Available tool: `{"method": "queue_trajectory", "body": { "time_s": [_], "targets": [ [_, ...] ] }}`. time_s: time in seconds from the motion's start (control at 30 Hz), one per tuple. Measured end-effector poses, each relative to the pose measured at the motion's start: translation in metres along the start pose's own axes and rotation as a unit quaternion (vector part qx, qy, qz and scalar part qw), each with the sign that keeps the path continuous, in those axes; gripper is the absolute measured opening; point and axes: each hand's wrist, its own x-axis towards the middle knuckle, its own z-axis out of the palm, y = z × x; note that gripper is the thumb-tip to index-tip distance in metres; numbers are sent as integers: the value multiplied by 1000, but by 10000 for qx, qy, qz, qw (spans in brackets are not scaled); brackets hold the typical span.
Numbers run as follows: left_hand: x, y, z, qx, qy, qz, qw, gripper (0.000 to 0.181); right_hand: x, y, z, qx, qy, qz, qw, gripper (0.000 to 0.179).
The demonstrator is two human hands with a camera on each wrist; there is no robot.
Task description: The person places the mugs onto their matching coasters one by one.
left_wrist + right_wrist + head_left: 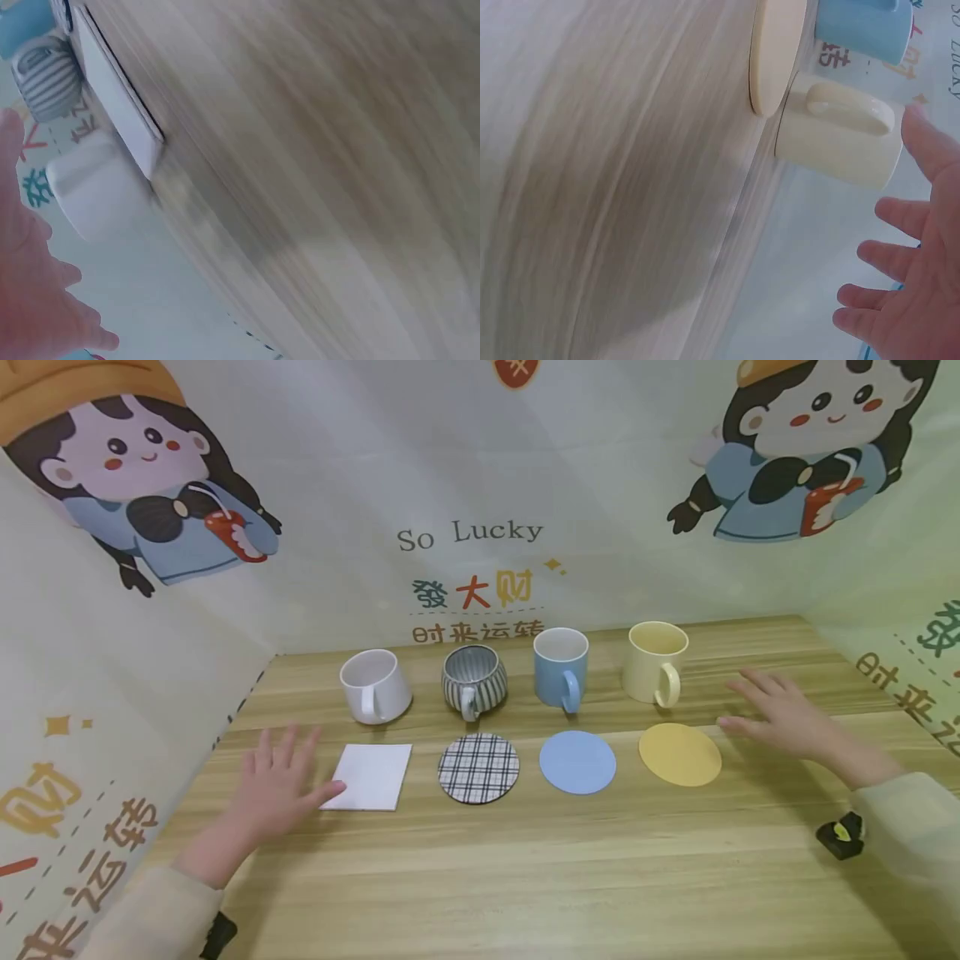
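My left hand (277, 789) is spread over the table's left side, holding nothing, its thumb overlapping the edge of a white square coaster (369, 778). The right hand (783, 717), fingers extended and holding nothing, hovers right of the yellow round coaster (680, 754) and the cream-yellow mug (654, 664). Between them lie a black-and-white plaid round coaster (478, 768) and a blue round coaster (577, 762). Behind the coasters stand a white mug (384, 689), a grey striped cup (487, 683) and a blue mug (553, 672), all upright, handles facing me.
The wood-grain table (510, 877) extends in front of the coasters. Printed cloth (480, 460) with cartoon figures hangs close behind the mugs and along both sides. A small black item (841, 836) with a yellow mark shows by the right sleeve.
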Motion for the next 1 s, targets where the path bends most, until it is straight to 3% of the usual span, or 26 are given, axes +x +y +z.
{"method": "queue_trajectory", "body": {
  "time_s": [0.13,0.47,0.73,0.9,1.0],
  "targets": [
    [4,19,-1,-60,173,252,9995,83,5,-3,1,169,117,26,9998,69],
    [20,79,-6,-5,209,1030,9945,76,21,-13,-1,273,567,25,9980,60],
    [31,115,-5,-435,248,1486,9876,73,30,-23,2,904,619,211,9938,58],
    [38,136,4,-607,105,1729,9830,73,37,-28,7,1433,842,437,9851,52],
    [42,149,8,-606,-43,1898,9799,72,41,-31,11,1872,1183,706,9726,49]
  ]
}}
